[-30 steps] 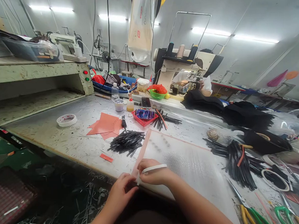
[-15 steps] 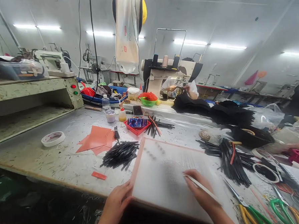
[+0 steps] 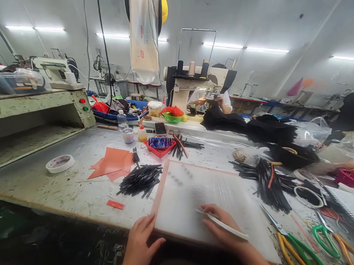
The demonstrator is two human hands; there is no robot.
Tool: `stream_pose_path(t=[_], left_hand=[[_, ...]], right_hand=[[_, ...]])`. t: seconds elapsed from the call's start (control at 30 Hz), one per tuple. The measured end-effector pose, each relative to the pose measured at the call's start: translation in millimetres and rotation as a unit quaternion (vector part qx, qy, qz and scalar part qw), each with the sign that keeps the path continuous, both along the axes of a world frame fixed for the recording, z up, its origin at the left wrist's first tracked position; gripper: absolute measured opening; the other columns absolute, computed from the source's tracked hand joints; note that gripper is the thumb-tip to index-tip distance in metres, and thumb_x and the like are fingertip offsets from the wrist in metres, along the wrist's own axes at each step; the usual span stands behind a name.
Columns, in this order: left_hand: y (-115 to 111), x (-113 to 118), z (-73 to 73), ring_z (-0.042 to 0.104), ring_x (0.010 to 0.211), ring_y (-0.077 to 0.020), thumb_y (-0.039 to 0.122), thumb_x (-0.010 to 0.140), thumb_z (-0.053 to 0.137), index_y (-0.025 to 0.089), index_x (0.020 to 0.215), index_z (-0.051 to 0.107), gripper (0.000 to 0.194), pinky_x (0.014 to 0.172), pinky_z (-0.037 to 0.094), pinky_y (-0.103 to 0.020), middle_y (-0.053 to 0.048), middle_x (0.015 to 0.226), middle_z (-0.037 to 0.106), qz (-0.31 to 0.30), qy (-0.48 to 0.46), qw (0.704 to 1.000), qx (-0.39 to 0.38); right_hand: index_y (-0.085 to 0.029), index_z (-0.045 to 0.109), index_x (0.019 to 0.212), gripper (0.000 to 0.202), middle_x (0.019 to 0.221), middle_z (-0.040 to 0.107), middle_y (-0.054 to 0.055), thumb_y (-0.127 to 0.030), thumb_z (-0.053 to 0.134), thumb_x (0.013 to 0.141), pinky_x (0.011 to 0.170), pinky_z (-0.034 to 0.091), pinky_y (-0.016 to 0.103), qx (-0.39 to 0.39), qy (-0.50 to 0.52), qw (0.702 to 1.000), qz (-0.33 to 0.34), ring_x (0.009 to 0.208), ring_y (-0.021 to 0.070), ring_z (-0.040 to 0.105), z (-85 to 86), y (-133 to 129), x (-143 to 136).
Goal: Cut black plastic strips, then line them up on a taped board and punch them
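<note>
A whitish translucent board (image 3: 181, 211) with a pinkish edge lies in front of me. At its front left corner rests my left hand (image 3: 143, 233), fingers stretched out and the thumb spread away. Low over the middle of the board, my right hand (image 3: 222, 225) is closed round a slim white pointed tool (image 3: 229, 228), whose exact kind I cannot make out. Its tip points left, close to the board's surface; whether it touches is unclear. Dark smudges mark the board further up. A pile of black strips (image 3: 140, 180) lies off its left side.
Orange-red sheets (image 3: 115, 161), a small red piece (image 3: 115, 204) and a tape roll (image 3: 60, 163) lie leftward. Behind the board, a phone (image 3: 160, 143) sits in a red basket (image 3: 157, 152). Scissors (image 3: 289, 237) and black strip bundles (image 3: 271, 187) lie right. A person works beyond.
My right hand has moved left and nearer to me across the board with the white tool. My left thumb has spread out from the board's edge. The view has shifted slightly.
</note>
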State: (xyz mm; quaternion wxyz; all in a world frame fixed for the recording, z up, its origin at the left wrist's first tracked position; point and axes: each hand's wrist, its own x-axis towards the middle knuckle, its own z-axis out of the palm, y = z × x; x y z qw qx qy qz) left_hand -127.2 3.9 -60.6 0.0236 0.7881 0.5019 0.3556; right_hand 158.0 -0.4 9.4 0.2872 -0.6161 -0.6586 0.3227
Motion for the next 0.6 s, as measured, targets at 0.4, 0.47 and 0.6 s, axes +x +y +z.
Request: stream_pose_path(t=[0.4, 0.47, 0.6], left_hand=[[3.5, -1.3, 1.9, 0.063, 0.094, -0.0245, 0.049, 0.081, 0.052, 0.026, 0.107, 0.064, 0.037, 0.079, 0.055, -0.037, -0.007, 0.106, 0.067, -0.014, -0.035, 0.998, -0.050], [3.3, -3.4, 0.5, 0.062, 0.095, -0.0245, 0.046, 0.080, 0.054, 0.025, 0.109, 0.063, 0.036, 0.080, 0.054, -0.038, -0.007, 0.108, 0.066, -0.024, -0.031, 0.997, -0.060], [-0.5, -6.2, -1.0, 0.061, 0.098, -0.0244, 0.039, 0.079, 0.058, 0.026, 0.116, 0.058, 0.039, 0.083, 0.053, -0.037, -0.007, 0.114, 0.063, -0.037, -0.023, 0.996, -0.076]], right_hand=[[-0.021, 0.052, 0.079, 0.010, 0.097, 0.064, 0.008, -0.030, 0.049, 0.076, 0.076, 0.045, 0.035, 0.030, 0.008, 0.997, 0.074, 0.081, 0.0198, 0.058, 14.1, 6.6, -23.3], [-0.020, 0.053, 0.079, 0.008, 0.091, 0.063, 0.007, -0.027, 0.049, 0.076, 0.075, 0.044, 0.034, 0.028, -0.007, 0.994, 0.101, 0.078, 0.0189, 0.056, 20.3, 11.0, -33.3], [-0.019, 0.054, 0.079, 0.011, 0.082, 0.060, 0.004, -0.025, 0.044, 0.080, 0.074, 0.041, 0.032, 0.016, -0.019, 0.989, 0.148, 0.077, 0.0177, 0.053, 27.5, 19.4, -54.7]])
